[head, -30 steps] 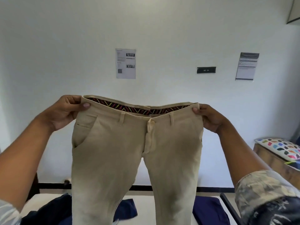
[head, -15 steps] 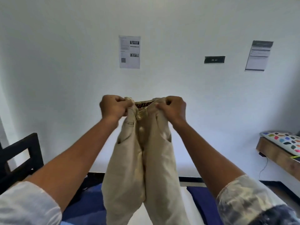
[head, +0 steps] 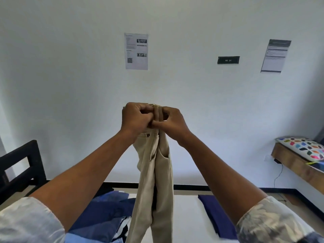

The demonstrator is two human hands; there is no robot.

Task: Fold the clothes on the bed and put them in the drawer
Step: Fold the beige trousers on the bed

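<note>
Beige trousers (head: 154,181) hang in front of me, folded lengthwise so the two legs lie together. My left hand (head: 135,119) and my right hand (head: 172,122) are pressed side by side at the waistband, both with fingers curled round it. The legs drop down over the white bed (head: 189,213) and run out of the bottom of the view. A heap of blue clothes (head: 103,213) lies on the bed at the left. A folded dark blue garment (head: 217,214) lies on the bed at the right. No drawer shows in this view.
A black bed frame end (head: 21,167) stands at the left. A wooden shelf (head: 298,165) with a colourful patterned pillow (head: 303,148) juts from the right. A white wall ahead carries two paper sheets and a small dark sign.
My hands came together from wide apart, bringing the two sides of the waistband to meet. The trousers went from spread open to folded in half lengthwise.
</note>
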